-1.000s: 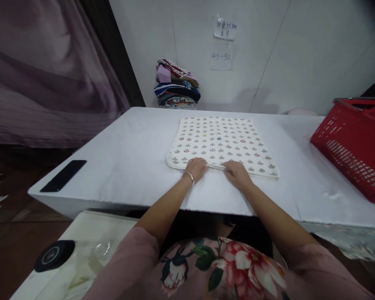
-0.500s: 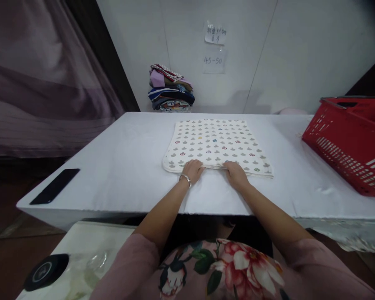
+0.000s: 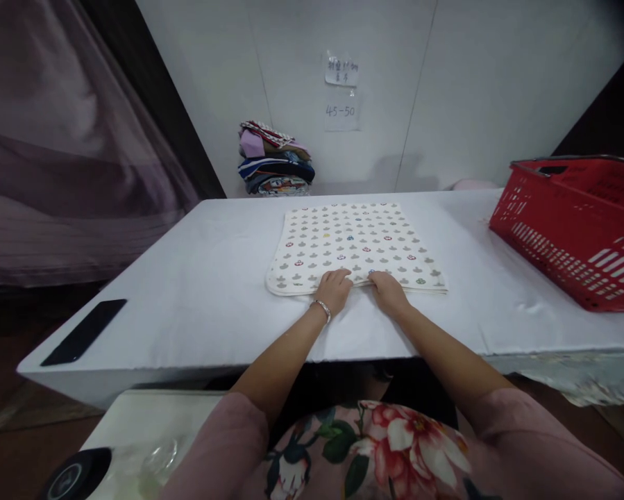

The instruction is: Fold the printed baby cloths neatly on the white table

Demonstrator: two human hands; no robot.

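Note:
A white cloth (image 3: 348,243) with small grey and coloured prints lies folded in layers on the white-covered table (image 3: 202,271). My left hand (image 3: 334,290), with a silver bracelet (image 3: 323,310) at its wrist, is closed on the cloth's near edge, left of its middle. Just to the right, my right hand (image 3: 389,292) pinches the same edge, thumb hidden beneath. Between the two hands the edge is slightly lifted and bunched.
At the right stands a red plastic basket (image 3: 566,232). Several folded fabrics are stacked (image 3: 275,163) against the wall. A black phone (image 3: 84,332) lies near the left edge. A round black object (image 3: 77,474) sits on a white surface below.
My left hand has slid right along the cloth's near edge, closer to my right hand. The camera view has shifted a little.

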